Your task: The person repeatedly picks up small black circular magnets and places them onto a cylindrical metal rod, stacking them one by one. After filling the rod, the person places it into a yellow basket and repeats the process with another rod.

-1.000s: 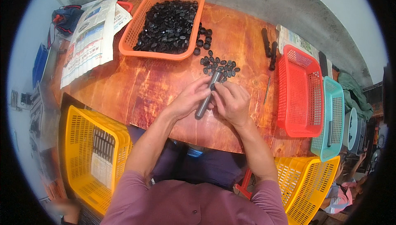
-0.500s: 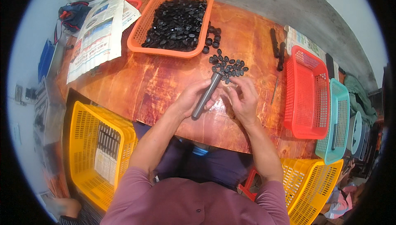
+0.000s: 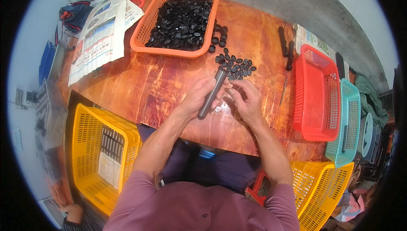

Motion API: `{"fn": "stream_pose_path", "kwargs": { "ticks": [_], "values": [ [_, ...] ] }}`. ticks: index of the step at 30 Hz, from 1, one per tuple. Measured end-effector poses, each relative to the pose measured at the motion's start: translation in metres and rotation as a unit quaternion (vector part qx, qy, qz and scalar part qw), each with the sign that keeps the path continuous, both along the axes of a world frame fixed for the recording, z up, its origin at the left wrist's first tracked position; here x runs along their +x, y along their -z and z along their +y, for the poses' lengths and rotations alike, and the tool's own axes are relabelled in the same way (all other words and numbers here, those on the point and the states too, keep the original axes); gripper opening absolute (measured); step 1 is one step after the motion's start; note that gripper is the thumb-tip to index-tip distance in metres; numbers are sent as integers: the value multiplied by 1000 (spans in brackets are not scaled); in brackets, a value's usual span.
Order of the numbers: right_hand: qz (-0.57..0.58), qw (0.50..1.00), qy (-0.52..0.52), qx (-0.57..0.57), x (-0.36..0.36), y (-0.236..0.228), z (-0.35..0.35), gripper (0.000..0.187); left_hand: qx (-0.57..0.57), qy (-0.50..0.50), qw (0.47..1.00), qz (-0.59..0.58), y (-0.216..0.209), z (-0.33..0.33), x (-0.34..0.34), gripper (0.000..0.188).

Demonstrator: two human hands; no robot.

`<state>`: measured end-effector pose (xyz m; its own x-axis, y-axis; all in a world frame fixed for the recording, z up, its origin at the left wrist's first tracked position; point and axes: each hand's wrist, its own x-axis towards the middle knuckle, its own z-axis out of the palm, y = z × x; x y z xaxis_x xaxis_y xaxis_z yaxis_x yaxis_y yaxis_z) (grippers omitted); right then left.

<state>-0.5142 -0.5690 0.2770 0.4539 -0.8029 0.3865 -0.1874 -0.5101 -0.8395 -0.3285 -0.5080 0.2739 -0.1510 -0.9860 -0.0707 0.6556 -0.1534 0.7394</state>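
Note:
A dark grey tube [image 3: 210,96] lies slanted across my left hand [image 3: 199,97], whose fingers are wrapped round it. Its wider upper end points toward a loose pile of small black oval caps [image 3: 239,67] on the table. Just right of that end is my right hand [image 3: 247,101], its thumb and fingers bent together toward the tube. Whether a small piece sits between those fingertips is too small to tell. Beyond the pile stands an orange basket [image 3: 169,53] heaped with similar black pieces [image 3: 180,23]. Several larger round black caps [image 3: 215,40] lie beside its right wall.
Newspaper sheets [image 3: 99,40] cover the table's left end. A red basket [image 3: 299,95] and a teal basket [image 3: 355,104] stand at the right. Black rods [image 3: 290,55] and a thin metal rod [image 3: 283,91] lie nearby. Yellow crates [image 3: 78,146] flank me below; a person's arm [image 3: 74,214] shows lower left.
The tube and my left hand have shifted slightly up and away from me. My right hand has moved a little left, its fingers closer to the tube's upper end.

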Motion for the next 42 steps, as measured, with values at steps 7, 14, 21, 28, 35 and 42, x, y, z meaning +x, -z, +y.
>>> {"fn": "stream_pose_path", "kwargs": {
  "ticks": [7, 14, 21, 28, 35, 42],
  "values": [
    [-124, 977, 14, 171, -7, 15, -6, 17, 37, 77, 995, -45, 3, -3, -7, 48],
    [-210, 929, -25, 305, -15, 7, -12, 20, 31, 101, 994, 23, 10, -1, -6, 49],
    [-245, 875, -97, 407, -15, 3, -7, 24, 28, 136, 987, -76, 6, 3, -8, 51],
    [-258, 877, -121, 386, -23, 0, -8, 20, 62, 121, 975, -173, -10, 11, -14, 43],
    [-306, 846, -156, 408, -28, -11, -4, 20, 39, 92, 945, -313, -21, 20, -17, 39],
    [-112, 952, -164, 231, -47, -20, -19, 25, -209, -59, 765, -606, -34, 29, -36, 31]
  ]
}}
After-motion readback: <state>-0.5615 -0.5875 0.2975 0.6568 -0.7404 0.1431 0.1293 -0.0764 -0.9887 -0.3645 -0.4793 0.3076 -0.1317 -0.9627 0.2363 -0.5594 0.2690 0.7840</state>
